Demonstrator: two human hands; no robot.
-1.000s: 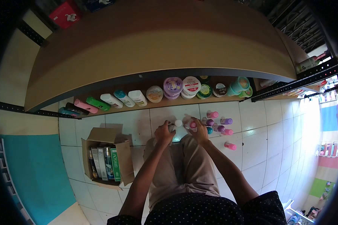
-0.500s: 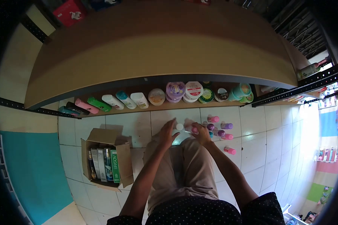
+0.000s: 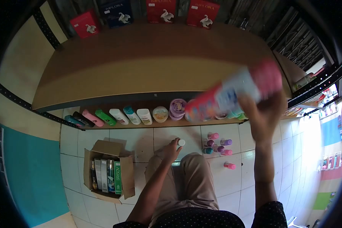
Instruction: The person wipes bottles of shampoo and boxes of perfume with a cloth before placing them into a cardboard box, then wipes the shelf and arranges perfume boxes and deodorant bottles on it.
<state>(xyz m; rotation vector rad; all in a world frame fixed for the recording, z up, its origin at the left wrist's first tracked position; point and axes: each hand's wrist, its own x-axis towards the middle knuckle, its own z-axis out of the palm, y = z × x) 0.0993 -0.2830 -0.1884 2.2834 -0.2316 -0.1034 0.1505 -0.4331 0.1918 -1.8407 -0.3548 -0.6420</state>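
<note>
High in front of me and close to the camera, my right hand (image 3: 264, 117) grips a pink-capped bottle (image 3: 231, 95) with a pink and pale blue body. Motion blurs its print, and it is tilted with its cap up to the right. Low over the floor, my left hand (image 3: 171, 150) curls its fingers round a white-capped bottle (image 3: 181, 142), of which mostly the cap shows. To the right on the tiles stand several small bottles (image 3: 218, 149) with pink and purple caps. One pink-capped bottle (image 3: 229, 166) is apart from them, nearer to me.
An open cardboard box (image 3: 127, 178) with boxed bottles is on the floor at left. The low shelf (image 3: 155, 121) ahead holds shampoo bottles (image 3: 119, 116) and round tubs (image 3: 160, 114). Above it juts a wide brown shelf (image 3: 140, 72) bearing red boxes (image 3: 160, 10).
My right hand has risen from the floor bottles to near the camera with the pink-capped bottle. My left fingers have closed at the white-capped bottle. The view has tipped upward.
</note>
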